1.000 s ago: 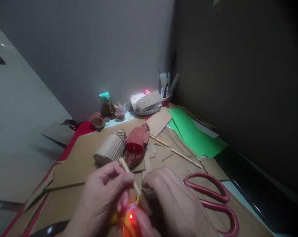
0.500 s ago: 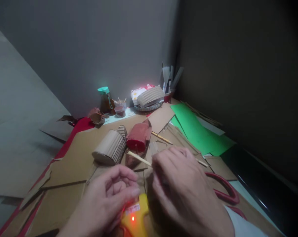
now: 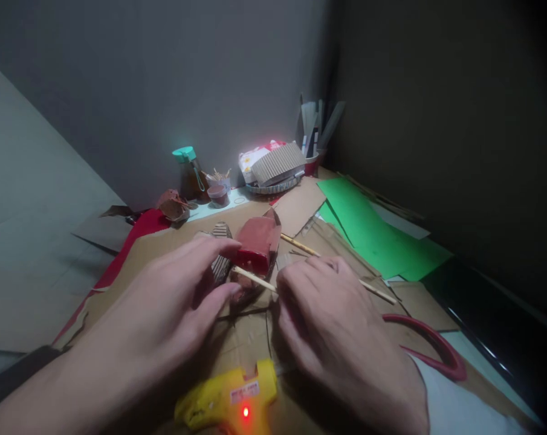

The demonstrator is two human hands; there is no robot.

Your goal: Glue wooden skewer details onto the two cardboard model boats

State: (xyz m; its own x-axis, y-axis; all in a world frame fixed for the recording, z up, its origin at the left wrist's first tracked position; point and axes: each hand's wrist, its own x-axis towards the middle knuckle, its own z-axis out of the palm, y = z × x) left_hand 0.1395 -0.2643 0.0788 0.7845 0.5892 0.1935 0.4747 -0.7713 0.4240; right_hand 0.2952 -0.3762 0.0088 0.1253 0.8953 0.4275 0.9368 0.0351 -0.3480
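The yellow glue gun (image 3: pixel 228 399) lies on the cardboard-covered tabletop (image 3: pixel 164 251) nearest the camera, with a small red light glowing on its side and a pale label above the light; the label carries print, but it is too small and blurred to read; no other writing can be made out.

The right hand (image 3: pixel 332 326) has its fingers curled and pinched on the near end of a thin wooden stick (image 3: pixel 254 278); the stick's far end reaches toward the red cardboard model (image 3: pixel 257 248), which stands at the middle of the tabletop just beyond both hands; the left hand (image 3: pixel 164 308) is spread open, fingers long, its fingertips resting on the model's left side and over the corrugated cardboard roll (image 3: pixel 219 266) beside it, gripping nothing that shows.

At the back, against the wall, stands a dark bottle with a teal cap (image 3: pixel 189 172), its contents brown and unclear; next to it a small cup (image 3: pixel 219 193) holds something dark reddish, and behind it another small holder shows a tuft of toothpick-like sticks (image 3: pixel 217 176); a round tray (image 3: pixel 273 186) carries a piece of corrugated card and a white and red packet; a red cup (image 3: pixel 313 163) in the corner holds several upright tools, grey and flat, not told apart.

Green paper sheets (image 3: pixel 373 232) lie to the right; red scissors (image 3: pixel 430 350) lie just beside the right wrist; two more sticks (image 3: pixel 300 246) rest on the cardboard beyond the right hand.
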